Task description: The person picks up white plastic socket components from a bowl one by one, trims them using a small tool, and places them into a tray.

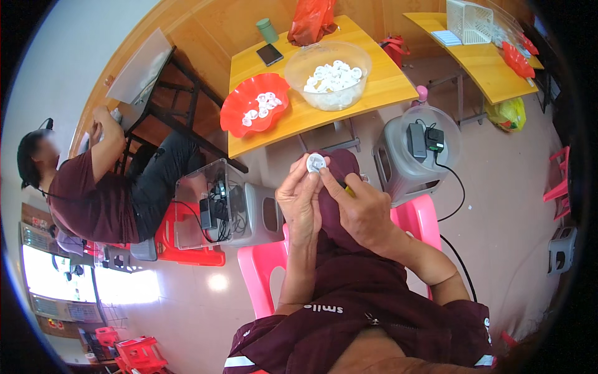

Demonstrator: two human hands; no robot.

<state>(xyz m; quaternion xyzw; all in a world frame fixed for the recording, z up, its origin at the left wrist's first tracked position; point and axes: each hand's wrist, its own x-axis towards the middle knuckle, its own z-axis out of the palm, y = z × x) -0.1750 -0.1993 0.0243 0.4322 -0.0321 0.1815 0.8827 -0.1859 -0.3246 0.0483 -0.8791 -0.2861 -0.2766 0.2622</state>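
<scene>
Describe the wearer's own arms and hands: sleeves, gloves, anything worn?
Both forearms come up from the lower edge bare, with no sleeves reaching them. The left hand and right hand are bare too: no gloves, and no rings, watch or wristband can be made out. Lower down, the person wears a dark maroon garment with small white lettering and striped white trim at its lower corners.

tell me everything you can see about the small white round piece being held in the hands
The small white round piece is a disc-like part, apparently plastic, with a darker recess or hole near its middle; finer detail is too small to tell. It is held up above the lap, its flat face toward the camera. The left hand pinches it by the rim between thumb and fingertips, and the right hand reaches its forefinger to its lower right edge. It resembles the white pieces in the clear bowl.
</scene>
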